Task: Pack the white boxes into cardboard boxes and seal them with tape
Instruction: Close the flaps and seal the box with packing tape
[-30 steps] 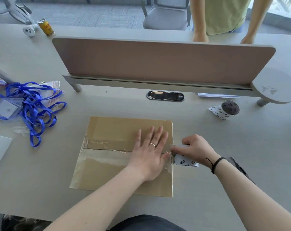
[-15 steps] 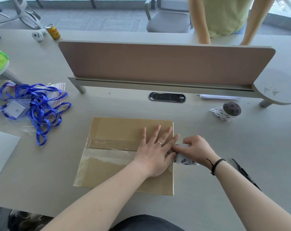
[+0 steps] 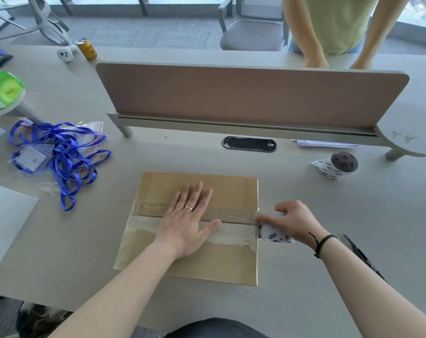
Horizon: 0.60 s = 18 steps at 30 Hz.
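Observation:
A closed cardboard box [image 3: 207, 262] lies flat on the desk in front of me. A strip of clear tape [image 3: 234, 214] runs along its middle seam from the left edge to the right edge. My left hand [image 3: 186, 220] presses flat on the tape near the box's middle, fingers spread. My right hand [image 3: 292, 222] grips a white printed tape roll [image 3: 273, 236] at the box's right edge, where the strip leaves the roll. No white boxes are visible.
A second tape roll [image 3: 339, 164] lies at the right. Blue lanyards with badges [image 3: 58, 152] are piled at the left, next to a white sheet [image 3: 4, 223]. A desk divider [image 3: 248, 96] stands behind the box; a person in green [image 3: 336, 23] stands beyond it.
My left hand has slid leftward along the tape, from the box's right edge toward its middle. My right hand with the roll has stayed at the right edge.

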Motion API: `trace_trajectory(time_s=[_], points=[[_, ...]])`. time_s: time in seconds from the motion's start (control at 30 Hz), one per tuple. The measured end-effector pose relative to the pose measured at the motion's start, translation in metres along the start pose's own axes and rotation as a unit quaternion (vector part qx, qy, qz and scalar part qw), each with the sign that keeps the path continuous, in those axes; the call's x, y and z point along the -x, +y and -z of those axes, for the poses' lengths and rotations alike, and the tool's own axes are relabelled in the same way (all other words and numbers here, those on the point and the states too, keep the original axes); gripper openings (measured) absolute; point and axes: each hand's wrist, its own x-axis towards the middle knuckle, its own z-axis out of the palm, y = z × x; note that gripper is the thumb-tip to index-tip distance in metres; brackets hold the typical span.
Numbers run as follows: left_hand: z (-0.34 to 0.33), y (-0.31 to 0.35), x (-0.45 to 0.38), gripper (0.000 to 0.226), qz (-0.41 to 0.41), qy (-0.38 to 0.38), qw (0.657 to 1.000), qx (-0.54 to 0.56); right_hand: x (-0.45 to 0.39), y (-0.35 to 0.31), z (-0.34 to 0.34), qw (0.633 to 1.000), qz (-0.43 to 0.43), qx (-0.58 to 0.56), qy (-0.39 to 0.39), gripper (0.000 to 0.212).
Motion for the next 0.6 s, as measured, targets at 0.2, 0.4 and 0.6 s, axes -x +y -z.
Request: trace_trajectory(time_s=[0.2, 0.4, 0.6], points=[[0.002, 0.008, 0.001, 0.08, 0.026, -0.004, 1.0, 0.0, 0.002, 0.004, 0.011, 0.999, 0.006, -0.034, -0.032, 0.066], [0.011, 0.074, -0.015, 0.066, 0.0, 0.031, 0.997, 0.066, 0.004, 0.007, 0.022, 0.988, 0.037, -0.132, -0.07, 0.061], [-0.002, 0.12, -0.042, 0.059, 0.016, 0.059, 0.994, 0.091, 0.005, 0.013, 0.03, 0.983, 0.057, -0.148, -0.092, 0.06]])
